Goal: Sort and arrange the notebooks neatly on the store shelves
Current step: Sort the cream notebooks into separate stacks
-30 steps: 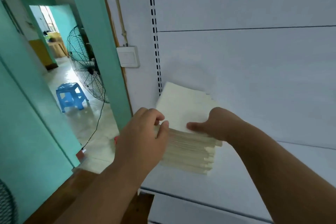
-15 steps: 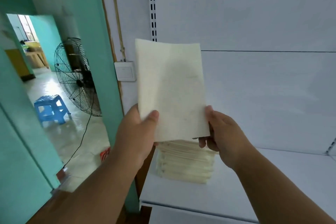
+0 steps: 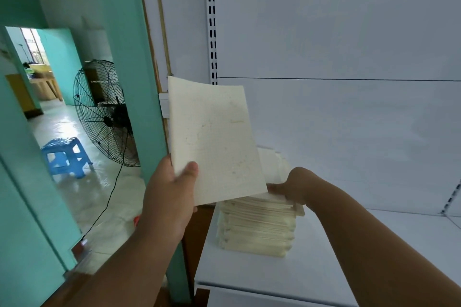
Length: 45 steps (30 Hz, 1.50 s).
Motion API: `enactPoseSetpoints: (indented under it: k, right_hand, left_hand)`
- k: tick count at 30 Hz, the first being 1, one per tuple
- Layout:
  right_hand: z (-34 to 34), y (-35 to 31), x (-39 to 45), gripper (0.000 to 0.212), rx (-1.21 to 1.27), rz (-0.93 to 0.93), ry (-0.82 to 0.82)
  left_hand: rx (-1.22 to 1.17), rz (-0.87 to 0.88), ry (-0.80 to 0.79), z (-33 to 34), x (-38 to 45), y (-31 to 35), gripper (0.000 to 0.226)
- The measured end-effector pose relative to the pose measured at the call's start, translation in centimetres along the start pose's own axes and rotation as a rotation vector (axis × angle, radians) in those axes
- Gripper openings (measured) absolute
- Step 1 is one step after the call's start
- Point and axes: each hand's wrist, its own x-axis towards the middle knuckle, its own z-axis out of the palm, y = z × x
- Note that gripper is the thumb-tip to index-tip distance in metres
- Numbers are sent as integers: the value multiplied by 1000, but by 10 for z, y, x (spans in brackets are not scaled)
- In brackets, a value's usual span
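Observation:
A thin cream notebook (image 3: 214,139) stands upright and slightly tilted in the air in front of the shelf's left end. My left hand (image 3: 172,194) holds it by the lower left corner, thumb on its front. Below and behind it, a stack of cream notebooks (image 3: 257,229) lies on the white shelf (image 3: 311,264). My right hand (image 3: 290,187) reaches down onto the stack with fingers curled at its top notebook (image 3: 272,164), which bows upward behind the held one. The held notebook hides part of that hand's fingers.
The shelf's white back panel (image 3: 349,119) and slotted upright (image 3: 211,20) rise behind. A teal wall pillar (image 3: 129,82) stands at the left. Beyond the doorway are a black floor fan (image 3: 104,112) with its cord and a blue stool (image 3: 64,157).
My right hand let go of the raised notebook and dropped to the top of the stack. My left hand now holds that notebook alone, tilted a little.

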Motion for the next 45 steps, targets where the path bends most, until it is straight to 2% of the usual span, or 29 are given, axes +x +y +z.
enactPoseSetpoints:
  k: [3, 6, 10, 13, 18, 20, 23, 24, 26, 30, 32, 34, 37, 39, 41, 45]
  right_hand:
    - [4, -12, 0, 66, -2, -15, -85]
    - [0, -17, -1, 42, -7, -25, -70]
    - [-7, 0, 0, 47, 174, 70, -106]
    - [-8, 6, 0, 39, 304, 95, -126]
    - [-16, 9, -1, 18, 142, 22, -14]
    - [-17, 15, -5, 23, 214, 33, -65]
    - [-11, 12, -12, 61, 260, 45, -94]
    - [-9, 8, -16, 63, 205, 22, -94]
    - [-6, -2, -18, 48, 117, -21, -103]
    - [-9, 0, -11, 50, 124, -20, -113]
    - [-11, 6, -8, 43, 135, -28, -91]
    - [-17, 12, -11, 32, 232, -26, -13]
    - [-30, 25, -18, 36, 696, -125, 87]
    - [-33, 26, -31, 35, 965, -269, 47]
    - [-27, 25, -42, 34, 1120, -408, -20]
    - [-16, 32, -55, 33, 1209, -551, -121]
  left_hand:
    - [-16, -10, -9, 3, 1, -2, 9]
    - [-24, -18, -10, 6, 0, -6, 10]
    - [-20, -36, -27, 10, -2, -6, 16]
    - [-38, -37, -33, 11, -5, -5, 17]
    - [-69, -35, -24, 10, -3, -4, 16]
    - [-73, -42, -29, 9, -2, -6, 18]
    - [-72, -59, -33, 10, -1, -11, 18]
    - [-74, -68, -31, 11, -2, -13, 17]
    - [-71, -86, -30, 12, -2, -16, 16]
    - [-50, -102, -34, 15, -4, -16, 18]
    - [-41, -108, -41, 15, -5, -15, 19]
    - [-44, -110, -48, 14, -4, -12, 19]
    - [-89, -118, -59, 13, -2, -7, 20]
    - [-135, -125, -72, 17, -2, -2, 18]
    - [-113, -109, -92, 23, -3, 1, 17]
    - [7, -81, -191, 37, -6, 0, 15]
